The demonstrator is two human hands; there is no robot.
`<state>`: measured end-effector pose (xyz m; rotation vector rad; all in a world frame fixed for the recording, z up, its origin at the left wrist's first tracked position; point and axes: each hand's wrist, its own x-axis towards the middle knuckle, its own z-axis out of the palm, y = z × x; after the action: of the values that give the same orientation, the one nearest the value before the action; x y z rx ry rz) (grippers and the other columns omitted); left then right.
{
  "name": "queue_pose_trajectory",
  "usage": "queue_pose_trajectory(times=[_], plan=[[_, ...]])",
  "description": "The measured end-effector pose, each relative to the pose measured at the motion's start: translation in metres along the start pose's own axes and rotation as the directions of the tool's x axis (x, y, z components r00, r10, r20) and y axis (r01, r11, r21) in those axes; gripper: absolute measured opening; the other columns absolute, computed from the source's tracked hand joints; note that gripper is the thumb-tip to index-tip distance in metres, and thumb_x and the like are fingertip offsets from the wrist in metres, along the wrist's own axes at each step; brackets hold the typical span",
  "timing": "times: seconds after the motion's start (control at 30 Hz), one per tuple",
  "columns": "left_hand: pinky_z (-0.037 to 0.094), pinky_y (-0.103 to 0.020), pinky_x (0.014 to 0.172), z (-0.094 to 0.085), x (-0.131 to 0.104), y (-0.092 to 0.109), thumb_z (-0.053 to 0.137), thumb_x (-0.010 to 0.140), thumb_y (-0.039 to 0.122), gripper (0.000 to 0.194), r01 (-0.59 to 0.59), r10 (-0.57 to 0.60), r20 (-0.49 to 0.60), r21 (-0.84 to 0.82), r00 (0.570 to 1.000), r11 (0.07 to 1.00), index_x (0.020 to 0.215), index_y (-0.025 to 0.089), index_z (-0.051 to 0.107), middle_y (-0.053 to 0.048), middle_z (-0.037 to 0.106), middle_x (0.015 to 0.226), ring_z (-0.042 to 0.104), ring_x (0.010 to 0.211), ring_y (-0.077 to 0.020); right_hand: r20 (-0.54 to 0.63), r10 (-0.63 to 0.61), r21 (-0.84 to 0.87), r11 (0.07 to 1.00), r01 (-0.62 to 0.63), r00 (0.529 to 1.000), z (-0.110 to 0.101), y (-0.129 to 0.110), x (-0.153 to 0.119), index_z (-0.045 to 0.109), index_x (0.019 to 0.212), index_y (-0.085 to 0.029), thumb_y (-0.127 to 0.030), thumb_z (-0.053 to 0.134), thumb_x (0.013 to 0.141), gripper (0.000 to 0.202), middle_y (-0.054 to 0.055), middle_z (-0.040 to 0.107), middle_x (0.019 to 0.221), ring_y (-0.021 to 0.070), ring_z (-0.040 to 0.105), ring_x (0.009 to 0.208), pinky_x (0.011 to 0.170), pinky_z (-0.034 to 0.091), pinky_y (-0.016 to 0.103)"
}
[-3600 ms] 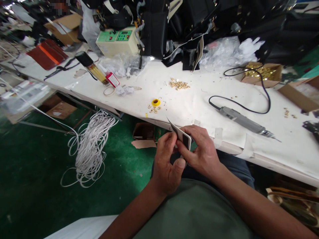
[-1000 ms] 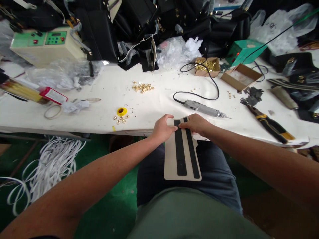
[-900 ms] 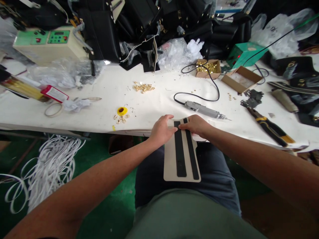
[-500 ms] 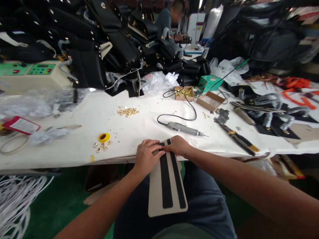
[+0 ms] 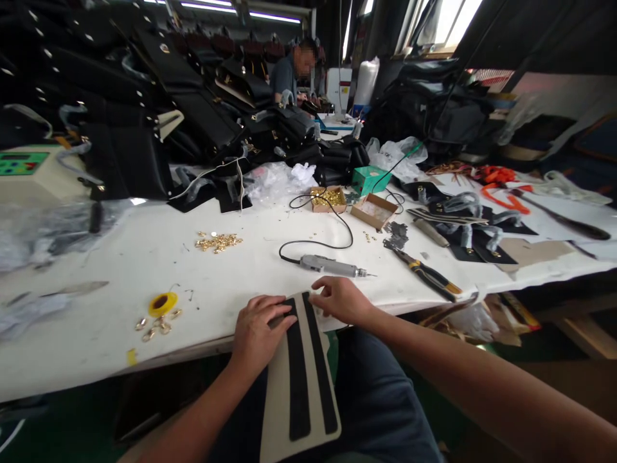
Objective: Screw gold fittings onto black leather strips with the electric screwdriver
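A long beige panel (image 5: 277,411) with two black strips rests over my lap, its upper end on the table's front edge. My left hand (image 5: 258,328) grips the panel near its upper left side, the thumb and fingers lying over the left black strip (image 5: 297,386). By the upper end of the right black strip (image 5: 322,370) is my right hand (image 5: 342,300), fingers bent and thumb and forefinger apart, with nothing visible between them. A grey electric screwdriver (image 5: 332,265) lies on the table just beyond my hands.
Gold fittings (image 5: 219,242) and a yellow tape roll (image 5: 162,303) lie left on the white table (image 5: 250,222). Pliers (image 5: 429,273) lie right. Small cardboard boxes (image 5: 373,210) stand behind the screwdriver cord. Black bags (image 5: 125,154) pile up at the back; another person (image 5: 284,77) works beyond.
My view has swung right and up, so things appear farther left. My right thumb and forefinger have come off the strips and moved apart; my left hand stays on the panel.
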<state>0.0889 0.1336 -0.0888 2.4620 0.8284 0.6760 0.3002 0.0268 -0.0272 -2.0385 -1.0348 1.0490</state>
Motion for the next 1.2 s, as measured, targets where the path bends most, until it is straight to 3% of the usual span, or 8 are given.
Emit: queue_pose_trajectory(times=[0.1,0.17,0.27,0.37,0.5,0.73,1.03,1.2], plan=[[0.052,-0.049,0.102,0.002,0.000,-0.003,0.078,0.088,0.035,0.012,-0.020,0.020,-0.008,-0.001,1.000,1.000,0.097,0.030,0.084,-0.003,0.081,0.120,0.067,0.118,-0.0307,-0.242,-0.070,-0.073,0.996,0.054,0.968,-0.049,0.027,-0.005,0.076,0.109,-0.021,-0.041,0.066,0.092,0.028,0.000,0.076,0.078,0.0143,0.073,0.065,0.060,0.051,0.021],[0.052,-0.048,0.101,0.003,0.000,-0.005,0.078,0.088,0.035,0.012,-0.043,0.042,-0.016,-0.010,0.999,0.999,0.097,0.030,0.084,-0.003,0.081,0.118,0.067,0.116,-0.0304,-0.403,-0.035,-0.144,0.989,-0.026,0.915,-0.087,0.052,-0.002,0.077,0.105,-0.021,-0.042,0.065,0.092,0.028,0.001,0.077,0.079,0.0155,0.074,0.068,0.064,0.052,0.023],[0.053,-0.048,0.100,0.004,0.001,-0.007,0.078,0.087,0.035,0.010,-0.063,0.062,-0.046,-0.019,0.997,0.998,0.095,0.031,0.083,-0.002,0.081,0.116,0.068,0.114,-0.0302,-0.509,0.046,-0.175,0.972,-0.156,0.860,-0.134,0.092,0.006,0.077,0.104,-0.017,-0.035,0.063,0.090,0.027,0.005,0.077,0.081,0.0182,0.074,0.069,0.065,0.051,0.026],[0.052,-0.049,0.101,0.005,0.000,-0.008,0.077,0.088,0.037,0.011,-0.073,0.071,-0.065,-0.032,0.995,0.997,0.095,0.031,0.083,-0.002,0.081,0.116,0.068,0.113,-0.0299,-0.530,0.084,-0.213,0.950,-0.228,0.844,-0.158,0.119,0.014,0.078,0.104,-0.016,-0.031,0.061,0.089,0.028,0.002,0.073,0.066,0.0184,0.068,0.060,0.063,0.050,0.028],[0.052,-0.050,0.101,0.005,0.000,-0.010,0.076,0.088,0.039,0.012,-0.086,0.083,-0.071,-0.044,0.994,0.995,0.096,0.032,0.083,-0.002,0.082,0.116,0.068,0.113,-0.0306,-0.516,0.060,-0.297,0.923,-0.244,0.855,-0.160,0.128,0.026,0.080,0.108,-0.019,-0.036,0.061,0.089,0.031,0.002,0.073,0.067,0.0188,0.066,0.062,0.069,0.049,0.030],[0.052,-0.051,0.102,0.005,0.000,-0.011,0.075,0.089,0.038,0.012,-0.082,0.080,-0.060,-0.028,0.995,0.996,0.095,0.032,0.083,-0.002,0.081,0.117,0.068,0.114,-0.0305,-0.431,-0.057,-0.445,0.881,-0.157,0.900,-0.147,0.115,0.046,0.082,0.110,-0.026,-0.039,0.067,0.090,0.028,0.005,0.079,0.105,0.0209,0.070,0.088,0.080,0.049,0.031],[0.052,-0.051,0.100,0.006,-0.001,-0.010,0.076,0.089,0.039,0.011,-0.078,0.076,-0.072,-0.030,0.995,0.997,0.094,0.033,0.083,-0.001,0.082,0.116,0.069,0.114,-0.0312,-0.299,-0.102,-0.570,0.817,-0.092,0.949,-0.149,0.103,0.055,0.083,0.106,-0.028,-0.032,0.068,0.090,0.023,0.004,0.079,0.108,0.0204,0.069,0.091,0.078,0.048,0.029],[0.052,-0.051,0.101,0.007,-0.002,-0.012,0.075,0.089,0.041,0.013,-0.073,0.071,-0.070,-0.022,0.995,0.997,0.095,0.033,0.084,-0.001,0.082,0.117,0.068,0.115,-0.0315,-0.254,-0.083,-0.613,0.784,-0.094,0.964,-0.153,0.091,0.063,0.082,0.090,-0.026,-0.027,0.071,0.083,0.014,0.002,0.080,0.100,0.0204,0.066,0.088,0.073,0.043,0.028]])
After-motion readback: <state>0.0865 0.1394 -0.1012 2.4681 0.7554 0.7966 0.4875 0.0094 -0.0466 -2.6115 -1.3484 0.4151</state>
